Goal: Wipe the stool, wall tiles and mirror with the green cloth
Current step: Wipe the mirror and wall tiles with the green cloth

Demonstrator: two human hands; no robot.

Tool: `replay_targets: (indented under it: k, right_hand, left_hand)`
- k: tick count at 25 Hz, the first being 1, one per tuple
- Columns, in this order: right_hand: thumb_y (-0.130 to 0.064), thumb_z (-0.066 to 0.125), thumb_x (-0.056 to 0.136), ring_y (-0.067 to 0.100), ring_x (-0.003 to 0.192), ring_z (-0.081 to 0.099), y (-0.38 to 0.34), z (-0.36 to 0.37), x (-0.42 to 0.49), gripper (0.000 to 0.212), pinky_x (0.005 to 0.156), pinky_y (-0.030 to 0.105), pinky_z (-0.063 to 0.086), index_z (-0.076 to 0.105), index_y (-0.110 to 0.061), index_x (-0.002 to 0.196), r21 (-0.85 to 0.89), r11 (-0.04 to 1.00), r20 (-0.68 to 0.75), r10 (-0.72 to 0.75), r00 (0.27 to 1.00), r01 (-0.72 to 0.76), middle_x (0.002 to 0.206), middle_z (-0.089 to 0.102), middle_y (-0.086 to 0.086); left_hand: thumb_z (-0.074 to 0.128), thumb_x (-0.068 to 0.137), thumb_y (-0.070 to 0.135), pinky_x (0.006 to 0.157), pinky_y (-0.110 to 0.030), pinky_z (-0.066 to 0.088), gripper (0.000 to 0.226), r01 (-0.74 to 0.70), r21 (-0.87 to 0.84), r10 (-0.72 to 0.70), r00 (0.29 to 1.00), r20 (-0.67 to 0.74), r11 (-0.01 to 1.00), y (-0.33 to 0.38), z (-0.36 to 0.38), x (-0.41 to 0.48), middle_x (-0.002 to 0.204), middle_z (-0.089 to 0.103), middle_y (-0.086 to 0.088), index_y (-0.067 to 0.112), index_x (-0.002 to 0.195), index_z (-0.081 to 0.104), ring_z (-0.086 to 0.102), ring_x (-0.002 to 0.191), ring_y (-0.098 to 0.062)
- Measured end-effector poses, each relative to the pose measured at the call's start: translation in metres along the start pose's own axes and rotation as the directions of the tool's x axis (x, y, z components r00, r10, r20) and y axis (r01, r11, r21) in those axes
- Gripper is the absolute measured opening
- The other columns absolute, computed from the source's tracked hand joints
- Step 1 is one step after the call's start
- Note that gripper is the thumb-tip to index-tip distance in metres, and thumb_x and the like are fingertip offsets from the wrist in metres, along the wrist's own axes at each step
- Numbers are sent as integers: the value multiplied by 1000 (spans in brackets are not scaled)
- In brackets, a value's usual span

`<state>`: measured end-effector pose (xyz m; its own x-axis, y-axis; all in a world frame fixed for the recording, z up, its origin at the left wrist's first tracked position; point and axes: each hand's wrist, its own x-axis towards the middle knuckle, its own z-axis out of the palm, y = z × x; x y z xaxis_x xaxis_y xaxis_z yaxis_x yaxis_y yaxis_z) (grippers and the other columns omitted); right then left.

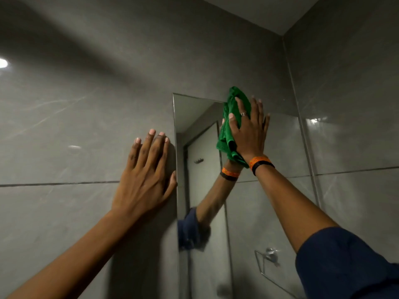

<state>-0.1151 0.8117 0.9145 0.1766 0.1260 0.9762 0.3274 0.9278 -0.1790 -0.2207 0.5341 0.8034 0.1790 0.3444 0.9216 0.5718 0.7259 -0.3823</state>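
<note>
A frameless mirror (pixel 280 201) hangs on the grey wall tiles (pixel 75 126). My right hand (pixel 250 132) presses a crumpled green cloth (pixel 228 126) flat against the mirror near its top edge; part of the cloth sticks up over the tile above. My left hand (pixel 146 175) lies flat on the tiles just left of the mirror's left edge, fingers spread, holding nothing. The stool is not in view.
The mirror reflects my arm, a door with a hook and a chrome towel holder (pixel 269 257). A second tiled wall (pixel 356 104) meets this one in a corner at the right. The ceiling (pixel 269 9) is close above.
</note>
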Motion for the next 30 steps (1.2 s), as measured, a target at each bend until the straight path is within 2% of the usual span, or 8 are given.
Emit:
replay_targets:
  k: [3,5,7,13,16,22,27,30]
  right_hand:
    - [-52,36,102,38,153,24,39,-5,4,51,118,69,21,40,-38,151,-138,982,-31,123,992,-126,166,27,13]
    - [-49,34,103,39,141,37,59,-9,8,49,109,65,32,44,-34,149,-240,958,-23,157,987,-158,157,39,15]
    - [-45,33,106,38,135,42,77,-10,14,48,106,61,34,44,-29,149,-298,942,-1,162,987,-155,153,44,15]
    - [-40,25,110,38,149,28,143,-16,34,51,119,66,17,25,-26,160,-268,902,108,376,920,-337,165,30,13]
    - [-41,23,111,32,155,22,155,-19,23,54,123,66,13,15,-26,162,-201,909,144,397,906,-366,170,22,10]
    - [-41,28,110,28,155,27,156,-36,-93,55,125,58,20,16,-26,162,-145,876,119,477,871,-460,171,22,7]
    - [-40,28,111,25,156,25,169,-60,-215,55,123,61,16,17,-25,162,-211,795,154,601,784,-568,172,20,5]
    - [-46,20,105,29,154,27,174,-71,-284,61,121,62,20,20,-23,162,-209,750,148,658,738,-627,170,24,8]
  left_hand:
    - [29,97,49,125,-60,18,81,-2,-13,1,1000,-31,1000,0,0,-1,164,25,-29,-6,155,24,13,155,-40]
    - [31,96,48,124,-60,18,81,-10,-26,9,999,-46,1000,0,1,0,162,27,-30,-7,154,26,15,155,-41]
    - [30,95,49,124,-61,17,82,-24,-34,23,999,-45,999,-1,2,-1,162,27,-32,-8,154,25,14,155,-42]
    - [29,95,50,124,-62,19,83,-24,-44,22,999,-39,999,-1,3,-1,162,25,-31,-6,155,24,13,155,-42]
    - [28,95,49,123,-63,21,82,-22,-54,21,999,-28,998,-2,2,-2,162,25,-33,-7,154,25,15,154,-44]
    - [28,98,32,125,-61,13,70,-133,-99,126,989,-73,986,12,1,-28,162,25,-33,-7,156,22,15,154,-45]
    - [28,100,32,126,-59,11,69,-185,-159,180,983,-48,970,18,3,-65,162,26,-32,-5,157,19,10,156,-43]
    - [29,101,33,127,-59,11,69,-229,-183,228,973,-27,956,22,3,-83,164,23,-30,-5,158,17,7,157,-41]
